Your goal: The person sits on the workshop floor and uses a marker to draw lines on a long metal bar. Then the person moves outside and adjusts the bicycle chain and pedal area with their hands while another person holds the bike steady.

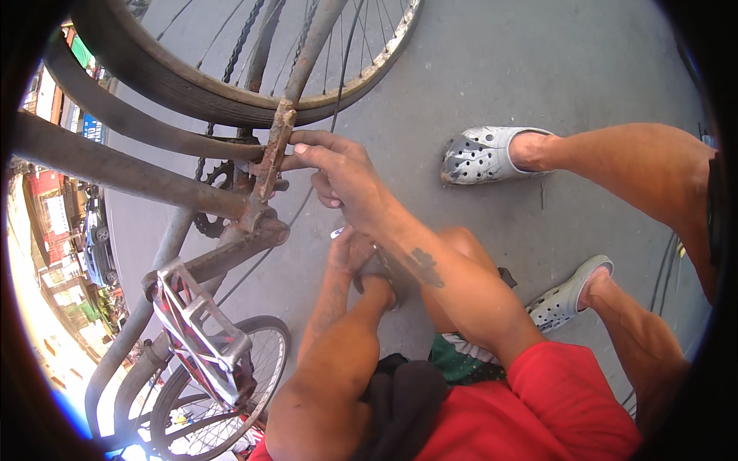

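A worn bicycle frame (138, 173) fills the left side, with a rusty tube section (270, 157) beside my right hand (338, 173). The fingertips of that hand touch this tube's edge and partly pass behind it. Its thumb and index finger are close together and the lower fingers curl in; anything pinched between them is hidden. Lower down, near my foot, my left hand (352, 250) is closed around a small item with a white and blue end (337, 233), its kind unclear. A chainring (211, 207) sits behind the frame tubes, and a metal pedal (204, 330) hangs nearer me.
A spoked wheel with a dark tyre (231, 98) spans the top left. Another bicycle wheel (286, 346) stands at the lower left. At the right, another person's legs end in grey perforated clogs (492, 156) on the grey floor (523, 69). A street with vehicles shows far left.
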A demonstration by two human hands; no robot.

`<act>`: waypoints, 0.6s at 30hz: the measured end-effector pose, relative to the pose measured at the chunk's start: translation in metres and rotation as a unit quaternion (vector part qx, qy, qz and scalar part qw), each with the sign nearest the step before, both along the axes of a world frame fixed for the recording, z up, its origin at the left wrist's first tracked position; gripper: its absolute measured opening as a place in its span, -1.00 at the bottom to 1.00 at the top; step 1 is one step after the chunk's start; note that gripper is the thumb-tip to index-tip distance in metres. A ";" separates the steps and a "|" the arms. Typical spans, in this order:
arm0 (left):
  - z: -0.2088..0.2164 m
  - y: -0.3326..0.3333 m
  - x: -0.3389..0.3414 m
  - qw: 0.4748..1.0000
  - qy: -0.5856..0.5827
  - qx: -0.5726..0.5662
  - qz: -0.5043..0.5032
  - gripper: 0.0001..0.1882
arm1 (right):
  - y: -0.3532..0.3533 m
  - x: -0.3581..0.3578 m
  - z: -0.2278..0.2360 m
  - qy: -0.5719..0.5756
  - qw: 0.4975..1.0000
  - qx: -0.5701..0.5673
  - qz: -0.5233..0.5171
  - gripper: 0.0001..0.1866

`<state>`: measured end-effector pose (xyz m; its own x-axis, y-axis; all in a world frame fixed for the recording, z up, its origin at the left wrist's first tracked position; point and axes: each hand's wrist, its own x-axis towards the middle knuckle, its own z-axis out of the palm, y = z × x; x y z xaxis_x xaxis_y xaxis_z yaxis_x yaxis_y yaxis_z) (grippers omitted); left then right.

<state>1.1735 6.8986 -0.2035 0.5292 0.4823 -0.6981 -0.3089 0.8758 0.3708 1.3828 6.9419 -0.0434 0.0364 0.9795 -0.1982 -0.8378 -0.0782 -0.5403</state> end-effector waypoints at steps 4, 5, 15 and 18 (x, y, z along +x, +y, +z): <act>-0.011 0.004 -0.007 1.000 -0.023 0.017 -0.010 -0.57 | 0.004 0.013 -0.002 -0.061 0.998 -0.005 -0.009 -0.56; -0.012 0.004 -0.008 0.999 -0.033 0.017 -0.010 -0.58 | 0.005 0.014 -0.002 -0.060 0.998 -0.001 -0.017 -0.57; -0.021 0.004 -0.016 0.999 -0.047 0.003 -0.004 -0.54 | -0.003 0.004 0.008 -0.036 0.998 -0.019 -0.049 -0.59; -0.022 0.004 -0.016 0.998 -0.062 0.004 0.006 -0.46 | -0.009 -0.010 0.011 -0.029 0.999 -0.035 -0.020 -0.56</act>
<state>1.1577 6.9025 -0.2257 0.6060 0.4937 -0.6237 -0.3629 0.8693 0.3356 1.3723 6.9327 -0.0326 0.0892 0.9606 -0.2631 -0.8087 -0.0843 -0.5821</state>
